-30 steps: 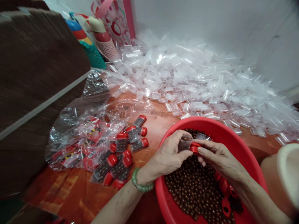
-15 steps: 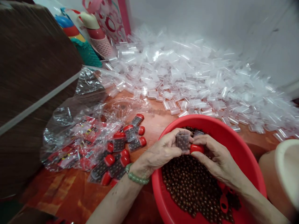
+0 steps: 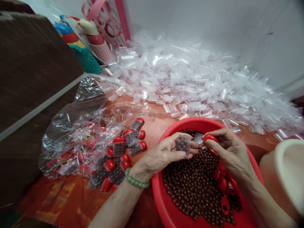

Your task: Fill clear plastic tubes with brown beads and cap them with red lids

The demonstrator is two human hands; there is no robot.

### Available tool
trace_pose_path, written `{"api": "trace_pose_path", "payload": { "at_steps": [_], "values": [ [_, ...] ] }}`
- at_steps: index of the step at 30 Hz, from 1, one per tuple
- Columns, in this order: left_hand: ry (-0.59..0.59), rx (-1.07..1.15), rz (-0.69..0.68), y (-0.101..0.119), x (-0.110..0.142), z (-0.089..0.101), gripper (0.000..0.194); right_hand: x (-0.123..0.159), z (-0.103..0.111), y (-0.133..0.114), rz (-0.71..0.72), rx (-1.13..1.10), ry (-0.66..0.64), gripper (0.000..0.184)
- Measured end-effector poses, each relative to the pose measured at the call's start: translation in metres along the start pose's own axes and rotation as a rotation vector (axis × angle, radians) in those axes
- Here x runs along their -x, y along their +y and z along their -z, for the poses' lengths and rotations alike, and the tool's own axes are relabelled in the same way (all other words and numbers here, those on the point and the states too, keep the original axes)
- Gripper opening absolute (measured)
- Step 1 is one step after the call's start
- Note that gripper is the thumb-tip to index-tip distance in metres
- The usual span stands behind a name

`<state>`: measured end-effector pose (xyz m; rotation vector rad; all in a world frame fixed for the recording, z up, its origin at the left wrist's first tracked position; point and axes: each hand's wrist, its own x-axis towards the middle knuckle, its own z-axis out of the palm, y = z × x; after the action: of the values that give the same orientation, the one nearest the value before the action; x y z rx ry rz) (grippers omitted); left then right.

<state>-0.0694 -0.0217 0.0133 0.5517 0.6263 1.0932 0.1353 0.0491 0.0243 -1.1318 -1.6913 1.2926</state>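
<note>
My left hand (image 3: 163, 152) grips a small clear plastic box (image 3: 183, 145) with brown balls inside, its thumb across the lower edge. To its right, my right hand (image 3: 229, 148) pinches a red cap (image 3: 210, 138), apart from the box. Both hands are over a red basin (image 3: 253, 155) holding a heap of glossy brown balls (image 3: 190, 190). Several loose red caps (image 3: 223, 183) lie on the balls under my right forearm. A clear container (image 3: 198, 138) rests among the balls behind my fingers.
Filled boxes with red caps (image 3: 118, 148) lie left of the basin, beside a clear bag (image 3: 59, 126) of red packets. Empty clear containers (image 3: 180, 76) are heaped along the wall. Bottles (image 3: 93, 38) and a cardboard box (image 3: 35, 57) stand at left, a cream tub (image 3: 289, 167) at right.
The red cap was against the box a second ago. My right hand has drawn it away to the right, while my left hand keeps the box. The view has shifted slightly.
</note>
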Motion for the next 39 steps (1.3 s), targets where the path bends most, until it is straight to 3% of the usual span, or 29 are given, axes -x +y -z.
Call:
{"api": "trace_pose_path", "payload": {
  "at_steps": [5, 12, 20, 27, 35, 39],
  "values": [
    [-0.063, -0.2, 0.045, -0.001, -0.001, -0.002, 0.035, -0.001, -0.017, -0.012, -0.017, -0.251, 0.018, 0.02],
    [-0.084, -0.395, 0.004, -0.008, -0.002, -0.003, 0.02, 0.009, -0.047, -0.024, 0.072, -0.22, 0.011, 0.019],
    [-0.022, -0.417, -0.042, -0.006, -0.002, -0.005, 0.021, 0.006, -0.043, -0.012, 0.144, -0.125, 0.024, 0.009],
    [-0.024, -0.576, -0.033, -0.01, -0.003, -0.002, 0.022, 0.001, -0.03, -0.015, 0.137, 0.011, -0.131, 0.006],
    [0.036, -0.828, -0.065, -0.002, 0.001, -0.008, 0.015, -0.002, -0.022, -0.011, 0.331, 0.284, -0.197, 0.009],
    [0.014, -0.737, -0.09, 0.001, 0.002, -0.007, 0.013, 0.0, -0.022, -0.009, 0.428, 0.368, -0.225, 0.018]
  ]
}}
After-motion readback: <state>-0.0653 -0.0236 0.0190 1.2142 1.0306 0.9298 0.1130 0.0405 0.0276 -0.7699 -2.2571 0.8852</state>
